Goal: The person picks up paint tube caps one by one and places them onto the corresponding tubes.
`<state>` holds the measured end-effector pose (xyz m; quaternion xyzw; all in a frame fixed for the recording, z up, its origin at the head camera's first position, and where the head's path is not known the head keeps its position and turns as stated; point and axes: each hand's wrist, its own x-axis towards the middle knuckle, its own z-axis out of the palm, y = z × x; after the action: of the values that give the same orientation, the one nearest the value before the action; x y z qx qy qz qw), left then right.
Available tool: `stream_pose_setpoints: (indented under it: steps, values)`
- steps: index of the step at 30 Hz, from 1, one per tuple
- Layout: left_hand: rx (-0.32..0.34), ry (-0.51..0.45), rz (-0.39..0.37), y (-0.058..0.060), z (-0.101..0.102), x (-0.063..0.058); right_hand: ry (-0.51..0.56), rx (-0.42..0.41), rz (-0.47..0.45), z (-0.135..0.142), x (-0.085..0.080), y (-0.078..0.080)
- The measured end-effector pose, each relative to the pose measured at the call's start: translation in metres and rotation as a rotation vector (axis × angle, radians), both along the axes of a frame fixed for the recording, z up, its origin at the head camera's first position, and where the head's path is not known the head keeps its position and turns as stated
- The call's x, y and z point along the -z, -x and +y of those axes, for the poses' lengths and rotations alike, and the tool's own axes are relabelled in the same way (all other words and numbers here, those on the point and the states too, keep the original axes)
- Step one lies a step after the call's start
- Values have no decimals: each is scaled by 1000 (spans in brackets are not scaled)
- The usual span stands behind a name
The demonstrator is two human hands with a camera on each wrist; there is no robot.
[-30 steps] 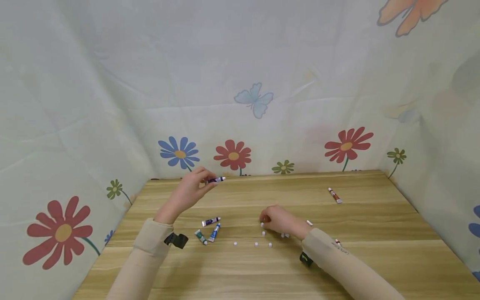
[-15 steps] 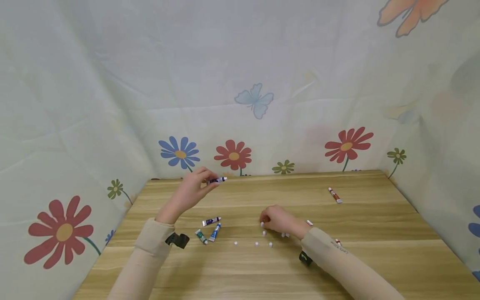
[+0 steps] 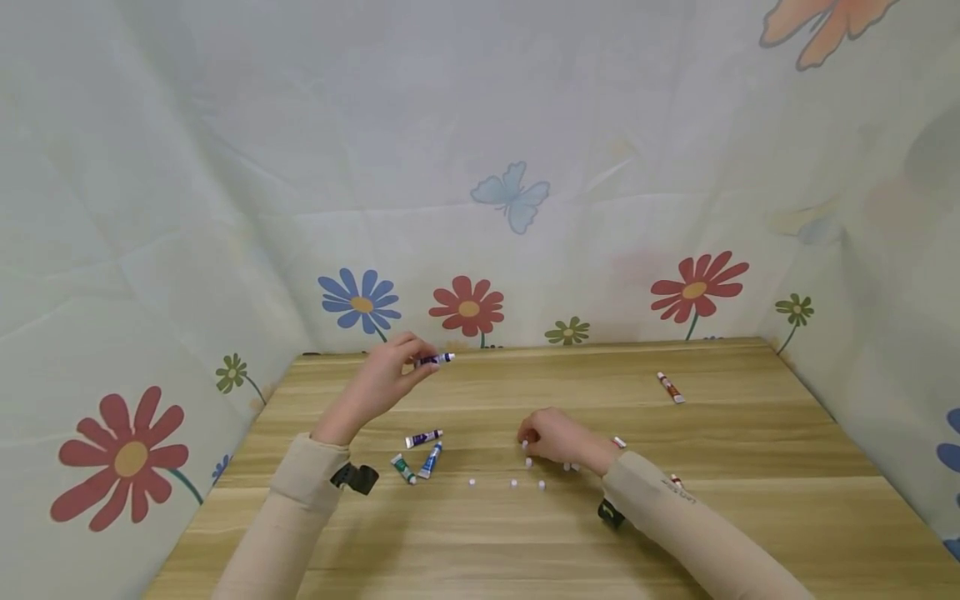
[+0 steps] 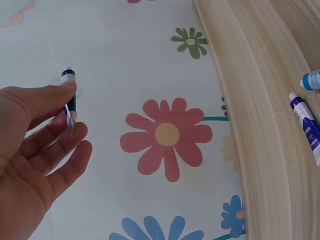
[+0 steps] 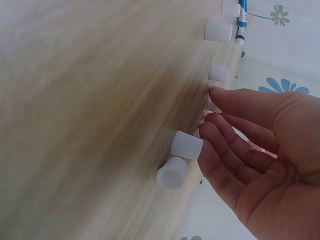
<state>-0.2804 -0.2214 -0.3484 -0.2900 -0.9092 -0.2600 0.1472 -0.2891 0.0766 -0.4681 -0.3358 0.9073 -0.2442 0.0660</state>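
Cloth printed with flowers and butterflies hangs behind a wood-grain table. At left, the person's left hand, in a beige sleeve, is raised, level in view with the table's far edge; its thumb and fingers pinch a dark paint tube, white tip pointing right. Nearer the person lie a green paint tube, a purple paint tube and a blue paint tube, loosely grouped. Rightward, small white caps are scattered mid-table. The right hand is down among them, fingers curved; one white cap shows between thumb and fingertips, but whether it is gripped cannot be told. Two caps sit side by side near that hand. Beyond, red-and-white ends of two partly hidden items show by the right sleeve; a red-brown paint tube lies farther back.
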Motion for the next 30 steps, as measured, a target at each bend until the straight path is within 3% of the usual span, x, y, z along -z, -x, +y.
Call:
stream_pose_setpoints:
  steps: [8,13,21,30]
  values:
    - [6,1,-2,-1,1,0,-14,14,11,-1,-1,-1]
    - [10,-16,1,-2,3,-1,70,38,-14,2,-7,0]
    - [25,-26,37,-3,4,-3,160,74,79,10,-31,8]
    - [50,-57,100,0,5,-9,284,140,104,25,-65,13]
